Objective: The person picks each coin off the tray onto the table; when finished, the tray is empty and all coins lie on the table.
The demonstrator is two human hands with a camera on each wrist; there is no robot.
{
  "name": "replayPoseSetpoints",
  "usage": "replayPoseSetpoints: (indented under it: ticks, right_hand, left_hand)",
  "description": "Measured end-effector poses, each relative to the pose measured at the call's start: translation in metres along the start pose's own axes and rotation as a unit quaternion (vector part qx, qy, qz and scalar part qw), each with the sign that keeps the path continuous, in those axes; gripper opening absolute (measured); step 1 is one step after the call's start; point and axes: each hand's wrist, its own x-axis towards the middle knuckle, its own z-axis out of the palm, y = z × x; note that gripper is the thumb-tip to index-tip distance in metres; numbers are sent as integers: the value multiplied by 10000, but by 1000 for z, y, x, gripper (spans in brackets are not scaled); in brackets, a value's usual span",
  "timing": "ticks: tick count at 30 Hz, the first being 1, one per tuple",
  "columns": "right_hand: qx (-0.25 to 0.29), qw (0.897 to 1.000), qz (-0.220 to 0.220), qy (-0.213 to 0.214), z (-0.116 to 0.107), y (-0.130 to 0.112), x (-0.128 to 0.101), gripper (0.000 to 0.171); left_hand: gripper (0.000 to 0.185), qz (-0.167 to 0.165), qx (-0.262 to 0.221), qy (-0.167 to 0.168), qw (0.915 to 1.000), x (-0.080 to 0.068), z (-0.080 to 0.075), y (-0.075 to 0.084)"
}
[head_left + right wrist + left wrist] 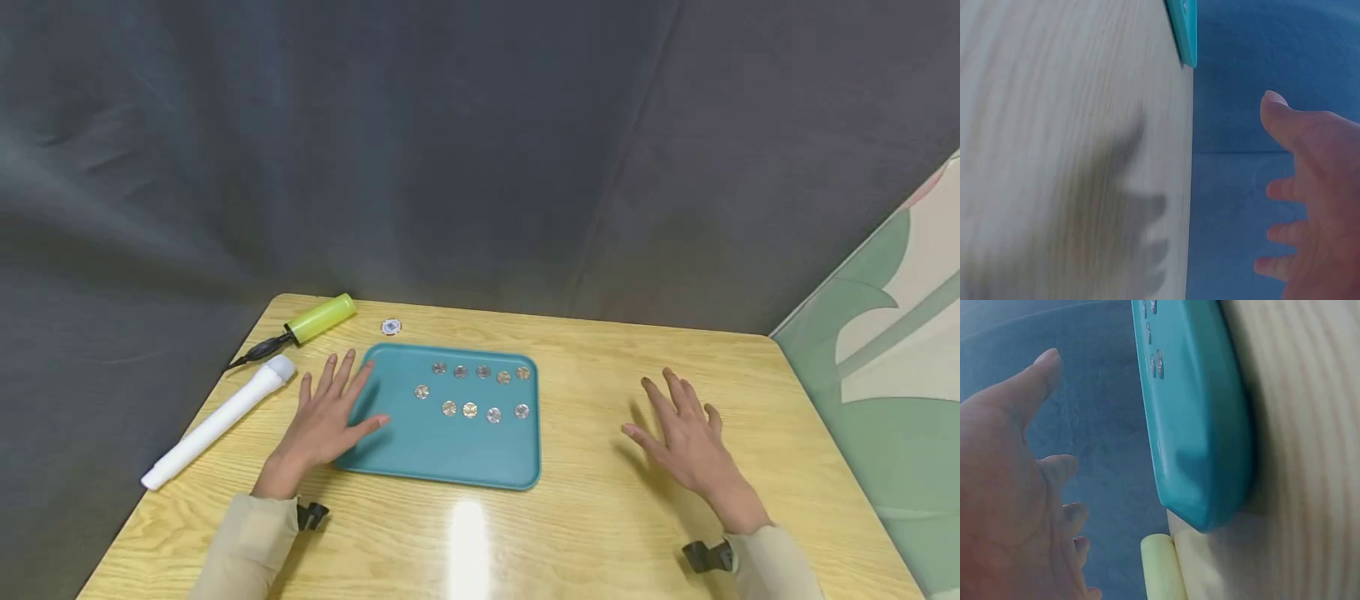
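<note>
Okay, left hand [324,423] hovers over the left edge of one teal tray [442,454], lower middle, ten shiny coins [469,410] inside; right hand [686,442] hangs above one table [585,525], lower right. Both have fingers spread.

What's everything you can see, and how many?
Table: one, yellowish, centre
Tray: one, teal, on table
Coins: ten, silvery or coppery, in tray
Hand pump: one, lime and black, far left
Poker chip: one, white and red, behind tray
Knobbed stick: one, white, left
Curtain: one, blue-grey, behind
Leafy panel: one, green and cream, right
Wrist devices: two, black, wrists
Sleeves: two, beige, arms
Left hand: one, bare, at tray's left
Right hand: one, bare, over table
</note>
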Motion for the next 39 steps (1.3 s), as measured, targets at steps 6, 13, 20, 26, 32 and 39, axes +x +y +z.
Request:
replayPoseSetpoints:
  ticks: [6, 13, 20, 26, 32, 39]
  right_hand:
    - [-103, 9988, -347, 341, 4, -8, 11, 70]
    - [-135, 9962, -708, 491, 10, -18, 26, 57]
    - [245, 9918, -1065, 665, 21, -31, 43, 45]
    - [862, 9920, -807, 448, 29, -45, 62, 39]
    - [1272, 9895, -641, 227, 38, -53, 78, 36]
    - [1789, 9824, -526, 110, 53, -60, 95, 33]
  left_hand:
    - [88, -76, -192, 16, 9998, -6, 4, -4]
    - [87, -208, -370, -41, 9991, -13, 6, -10]
    - [86, -224, -493, -213, 9983, -14, 12, -15]
    - [87, -281, -623, -436, 9967, -15, 15, -20]
    - [88, -255, -834, -621, 9942, -17, 16, -25]
    - [88, -243, -1086, -804, 9905, -18, 17, -30]
